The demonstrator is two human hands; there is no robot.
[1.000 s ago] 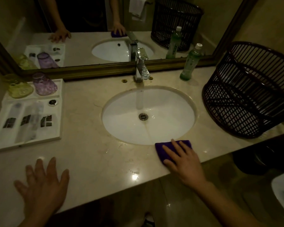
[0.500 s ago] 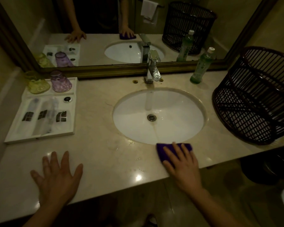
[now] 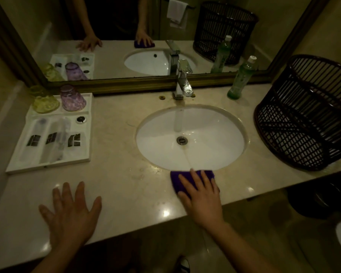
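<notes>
At 9 o'clock of the sink (image 3: 217, 133), a white tray (image 3: 47, 168) lies on the bench (image 3: 116, 138). A yellow glass (image 3: 44, 100) and a purple glass (image 3: 72, 98) stand side by side in its far part.

The left hand (image 3: 71, 215) lies flat on the bench at about 7 o'clock of the sink, near the front edge. Its fingers are straight and spread, and it holds nothing. It has stayed at the same place as half a second ago.

The tap (image 3: 182, 83) stands at 12 o'clock of the sink, and water (image 3: 178, 123) runs from it into the bowl, as before.

The purple cloth (image 3: 176, 180) lies on the bench at 6 o'clock of the sink, touching the front rim. The right hand (image 3: 203, 196) lies flat on the cloth. Its fingers are straight and a little spread; they press the cloth down and are not curled around it. One second ago the cloth was nearer to 5 o'clock of the rim. Hand and cloth together have slid to the left along the front rim since then.

A green bottle (image 3: 240, 79) stands upright at 1 o'clock, close to the mirror frame. A dark basket (image 3: 307, 119) stands at 3 o'clock. Both have not moved.
</notes>
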